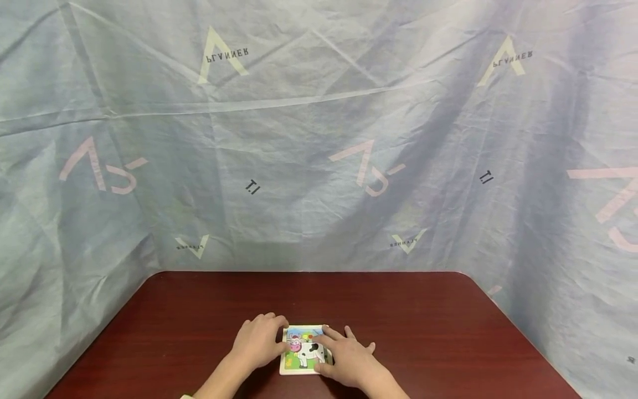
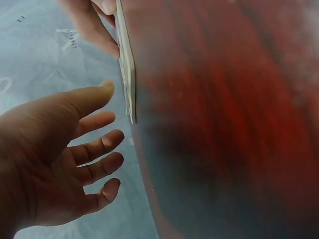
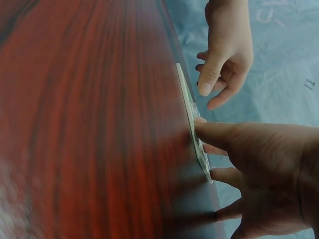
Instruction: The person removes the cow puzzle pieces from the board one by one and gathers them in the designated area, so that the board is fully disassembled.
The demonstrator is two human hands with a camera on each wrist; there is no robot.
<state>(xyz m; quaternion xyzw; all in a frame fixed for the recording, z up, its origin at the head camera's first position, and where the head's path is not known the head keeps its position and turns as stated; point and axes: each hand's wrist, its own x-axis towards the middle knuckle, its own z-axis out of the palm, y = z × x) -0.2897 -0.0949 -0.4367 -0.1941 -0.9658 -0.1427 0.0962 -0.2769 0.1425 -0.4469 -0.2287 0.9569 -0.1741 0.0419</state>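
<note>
A small square cow puzzle (image 1: 304,363) in a pale frame lies on the table, a black-and-white cow with a pink muzzle on its face. My left hand (image 1: 259,341) hovers at its left edge, fingers loosely bent and thumb tip close to the cow's head. In the left wrist view the left hand (image 2: 65,154) holds nothing. Over the puzzle's right side spreads my right hand (image 1: 349,357), its thumb and index fingertip on the picture. The right wrist view shows the right hand's (image 3: 269,174) thumb at the puzzle's surface (image 3: 187,99), other fingers extended past it.
The dark red wood-grain table (image 1: 199,299) has rounded far corners. Behind it and along both sides hangs a grey-blue cloth (image 1: 299,166) with printed letters and shapes.
</note>
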